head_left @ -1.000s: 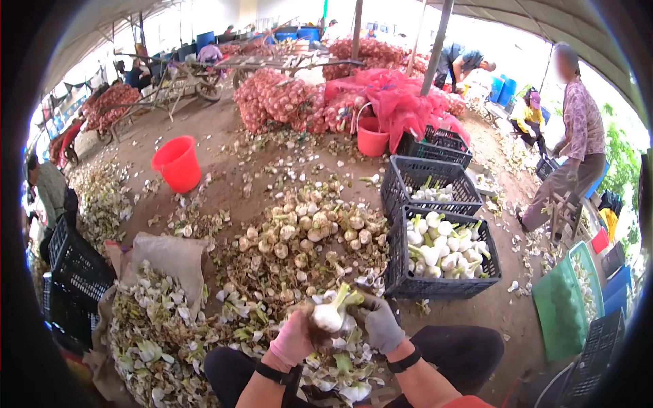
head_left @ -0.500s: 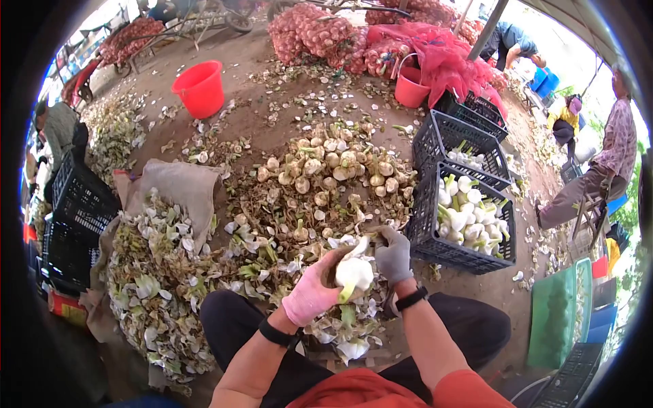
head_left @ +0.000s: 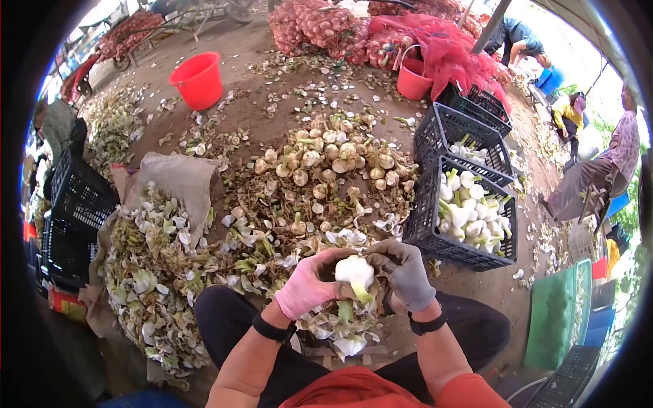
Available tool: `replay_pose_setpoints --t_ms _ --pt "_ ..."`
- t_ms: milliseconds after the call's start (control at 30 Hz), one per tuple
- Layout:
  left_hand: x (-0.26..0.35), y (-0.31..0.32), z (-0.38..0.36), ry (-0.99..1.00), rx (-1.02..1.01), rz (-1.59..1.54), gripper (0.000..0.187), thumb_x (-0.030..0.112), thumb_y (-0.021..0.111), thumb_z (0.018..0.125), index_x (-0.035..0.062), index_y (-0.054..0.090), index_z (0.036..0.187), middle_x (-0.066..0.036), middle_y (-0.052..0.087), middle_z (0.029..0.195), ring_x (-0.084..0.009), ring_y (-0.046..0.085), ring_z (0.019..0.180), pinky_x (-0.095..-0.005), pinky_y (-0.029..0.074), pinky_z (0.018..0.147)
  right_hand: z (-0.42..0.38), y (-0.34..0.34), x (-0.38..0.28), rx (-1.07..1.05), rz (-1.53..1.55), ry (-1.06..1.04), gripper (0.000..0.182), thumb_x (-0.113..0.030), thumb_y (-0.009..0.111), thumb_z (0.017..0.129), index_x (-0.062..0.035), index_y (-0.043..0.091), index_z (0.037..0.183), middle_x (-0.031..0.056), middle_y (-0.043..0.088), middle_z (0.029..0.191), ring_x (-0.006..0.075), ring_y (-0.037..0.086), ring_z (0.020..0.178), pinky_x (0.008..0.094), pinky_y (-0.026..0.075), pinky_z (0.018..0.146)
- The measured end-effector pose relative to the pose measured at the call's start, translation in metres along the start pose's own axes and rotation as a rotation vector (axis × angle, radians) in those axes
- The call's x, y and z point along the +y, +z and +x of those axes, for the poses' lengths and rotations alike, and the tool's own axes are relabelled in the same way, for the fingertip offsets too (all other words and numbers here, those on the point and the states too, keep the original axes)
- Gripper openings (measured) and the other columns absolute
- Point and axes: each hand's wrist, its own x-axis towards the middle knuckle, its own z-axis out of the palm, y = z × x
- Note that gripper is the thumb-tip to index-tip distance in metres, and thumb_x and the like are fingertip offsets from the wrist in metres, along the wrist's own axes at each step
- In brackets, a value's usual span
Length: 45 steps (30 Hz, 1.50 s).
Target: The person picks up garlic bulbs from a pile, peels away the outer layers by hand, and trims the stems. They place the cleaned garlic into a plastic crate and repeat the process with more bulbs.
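Note:
A white garlic bulb (head_left: 355, 272) with a short green stem pointing down and to the right is between my two gloved hands. My left hand (head_left: 309, 285), in a pink glove, is closed around its left side. From the right, my right hand (head_left: 408, 275), in a grey glove, has its fingers curled against the bulb's edge; the fingertips are partly hidden. Below the hands, loose peelings (head_left: 337, 326) lie between my knees. Beyond them is a heap of unpeeled garlic bulbs (head_left: 340, 153) with dirty skins and stems.
To my right, a black crate (head_left: 435, 248) holds white garlic, with another crate (head_left: 425, 136) behind it. A big peelings pile (head_left: 149, 306) lies left. Farther off are a red bucket (head_left: 197, 85), another bucket (head_left: 413, 80), full net bags (head_left: 320, 30) and several people.
My right hand has moved in closer around the bulb. The whitish strip of skin above the bulb no longer shows, and the stem has turned toward the lower right.

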Motion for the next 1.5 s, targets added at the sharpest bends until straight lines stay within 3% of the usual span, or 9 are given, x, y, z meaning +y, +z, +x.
replay_pose_setpoints --t_ms 133,333,467,600,733,867,967,1167,1500 --pt "-0.004 0.004 -0.007 -0.127 -0.100 -0.437 0.076 0.034 0.074 0.082 0.0046 0.038 0.142 -0.008 0.057 0.124 -0.0198 0.057 0.113 -0.0337 0.049 0.094 0.002 0.009 0.013 0.123 0.032 -0.037 0.008 -0.004 0.065 0.087 0.0022 0.064 0.092 0.0047 0.066 0.081 0.0100 0.057 0.074 0.0246 0.047 0.069" --pt "0.004 0.016 -0.009 -0.133 -0.142 -0.621 0.077 0.018 0.069 0.083 0.0062 0.027 0.147 -0.013 0.053 0.128 -0.0233 0.055 0.116 -0.0368 0.045 0.099 0.006 -0.009 0.101 -0.161 -0.928 0.069 0.019 -0.015 0.061 0.083 -0.0073 0.068 0.099 0.0132 0.067 0.097 0.0332 0.062 0.091 0.0351 0.050 0.076" --pt "0.005 0.012 -0.005 -0.087 -0.053 -0.331 0.085 0.007 0.071 0.076 0.0072 0.026 0.148 -0.012 0.053 0.127 -0.0208 0.053 0.115 -0.0354 0.041 0.101 -0.012 -0.011 0.093 0.131 -0.476 -0.111 0.031 0.002 0.057 0.083 -0.0086 0.067 0.110 0.0117 0.066 0.099 0.0259 0.063 0.092 0.0303 0.050 0.079" --pt "0.001 0.013 0.001 -0.113 0.006 -0.137 0.082 0.005 0.070 0.076 0.0055 0.029 0.147 -0.012 0.051 0.129 -0.0195 0.052 0.116 -0.0335 0.041 0.102 -0.014 -0.006 0.013 0.200 0.360 0.125 0.021 0.004 0.059 0.087 0.0013 0.065 0.107 0.0044 0.065 0.096 0.0088 0.061 0.085 0.0229 0.049 0.075" --pt "-0.004 0.016 0.008 -0.047 -0.011 0.116 0.085 0.005 0.071 0.073 0.0044 0.029 0.146 -0.010 0.049 0.129 -0.0184 0.050 0.116 -0.0313 0.040 0.101 -0.010 -0.008 0.010 -0.020 0.048 0.063 0.013 0.002 0.062 0.087 0.0018 0.067 0.098 0.0044 0.067 0.087 0.0089 0.061 0.080 0.0230 0.049 0.072" --pt "-0.003 0.026 0.006 -0.093 -0.255 -0.339 0.091 0.013 0.077 0.073 0.0013 0.025 0.146 -0.010 0.051 0.127 -0.0185 0.053 0.115 -0.0335 0.042 0.100 0.001 -0.022 0.070 0.052 -0.717 0.106 0.026 0.007 0.057 0.077 -0.0040 0.069 0.098 0.0105 0.067 0.084 0.0226 0.064 0.080 0.0323 0.049 0.074" --pt "-0.007 0.017 0.011 -0.080 -0.072 -0.273 0.085 0.002 0.073 0.072 0.0009 0.028 0.145 -0.010 0.051 0.126 -0.0170 0.050 0.116 -0.0316 0.041 0.100 -0.015 -0.018 0.079 0.256 -0.311 -0.061 0.045 0.013 0.047 0.072 -0.0055 0.066 0.109 0.0132 0.065 0.098 0.0268 0.058 0.108 0.0305 0.046 0.085" --pt "-0.014 0.018 0.021 0.022 0.053 0.205 0.083 0.004 0.071 0.067 0.0058 0.036 0.143 -0.014 0.055 0.123 -0.0226 0.053 0.116 -0.0337 0.042 0.100 -0.026 -0.017 0.032 0.125 0.381 0.232 0.044 0.002 0.062 0.088 0.0016 0.049 0.130 0.0085 0.051 0.128 0.0137 0.054 0.109 0.0255 0.046 0.088" --pt "-0.008 0.026 0.029 -0.012 0.017 0.582 0.038 0.009 0.073 0.074 0.0042 0.064 0.110 -0.009 0.059 0.103 -0.0213 0.060 0.103 -0.0314 0.049 0.089 -0.018 -0.007 0.034 -0.024 0.423 0.197 0.066 -0.004 0.070 0.083 0.0024 0.035 0.139 0.0134 0.050 0.131 0.0203 0.051 0.120 0.0324 0.042 0.102"
